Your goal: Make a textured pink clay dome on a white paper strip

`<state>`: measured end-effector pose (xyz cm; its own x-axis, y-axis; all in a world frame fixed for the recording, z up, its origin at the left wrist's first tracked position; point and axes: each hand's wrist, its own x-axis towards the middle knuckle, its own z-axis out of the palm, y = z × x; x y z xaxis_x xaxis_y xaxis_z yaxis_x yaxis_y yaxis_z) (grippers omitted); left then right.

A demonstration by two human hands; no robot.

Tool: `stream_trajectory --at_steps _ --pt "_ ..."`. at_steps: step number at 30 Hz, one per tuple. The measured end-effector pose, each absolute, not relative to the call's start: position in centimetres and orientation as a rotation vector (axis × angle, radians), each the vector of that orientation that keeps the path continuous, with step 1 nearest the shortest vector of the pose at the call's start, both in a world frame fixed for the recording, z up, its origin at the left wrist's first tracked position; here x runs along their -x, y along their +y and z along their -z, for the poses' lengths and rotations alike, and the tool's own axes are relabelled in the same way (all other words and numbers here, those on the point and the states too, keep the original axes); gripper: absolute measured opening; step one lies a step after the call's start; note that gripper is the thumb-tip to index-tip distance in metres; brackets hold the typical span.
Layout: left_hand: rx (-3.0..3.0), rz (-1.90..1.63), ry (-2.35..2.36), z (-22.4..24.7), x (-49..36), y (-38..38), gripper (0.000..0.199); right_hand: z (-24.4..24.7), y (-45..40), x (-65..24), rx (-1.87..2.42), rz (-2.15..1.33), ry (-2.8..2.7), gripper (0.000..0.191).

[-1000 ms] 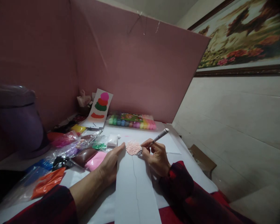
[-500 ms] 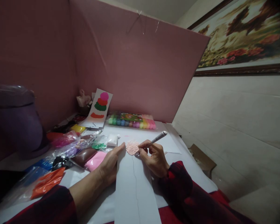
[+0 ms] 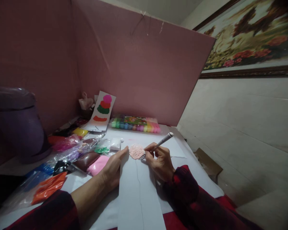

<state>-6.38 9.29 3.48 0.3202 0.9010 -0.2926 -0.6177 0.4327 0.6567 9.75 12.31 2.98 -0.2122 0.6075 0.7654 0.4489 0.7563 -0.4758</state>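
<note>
A long white card (image 3: pixel 129 188) lies in front of me with a thin wavy pencil line running down it. Near its far end sits a round, flat piece of pale pink clay (image 3: pixel 136 151) with a pitted surface. My left hand (image 3: pixel 114 167) grips the card's left edge, thumb on top beside the clay and fingers mostly hidden. Pinched in my right hand (image 3: pixel 159 161) is a small fork (image 3: pixel 165 138) with a black-and-white striped handle. Its tines point down at the clay's lower right edge; whether they touch it I cannot tell.
Bags of coloured clay, including pink (image 3: pixel 99 165), brown (image 3: pixel 86 160) and orange (image 3: pixel 49 188), crowd the left side. Behind stand a multicoloured clay pack (image 3: pixel 135 124) and a painted card (image 3: pixel 103 111). A purple bin (image 3: pixel 16 127) is far left; a pink board (image 3: pixel 139 70) rises behind.
My right hand has shifted slightly right with the fork, whose tines have moved from the clay's edge to just beside it. My left hand stays in place.
</note>
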Motion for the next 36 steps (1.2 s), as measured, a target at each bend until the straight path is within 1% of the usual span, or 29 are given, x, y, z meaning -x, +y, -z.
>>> stream_trajectory --at_steps 6,36 --pt "-0.476 -1.047 0.719 -3.51 6.34 9.24 0.039 -2.83 12.31 -9.58 0.800 -0.169 -1.874 0.009" --pt "-0.462 -1.058 0.688 -3.45 6.41 9.30 0.037 -2.68 12.35 -9.50 0.797 -0.141 -1.866 0.010"
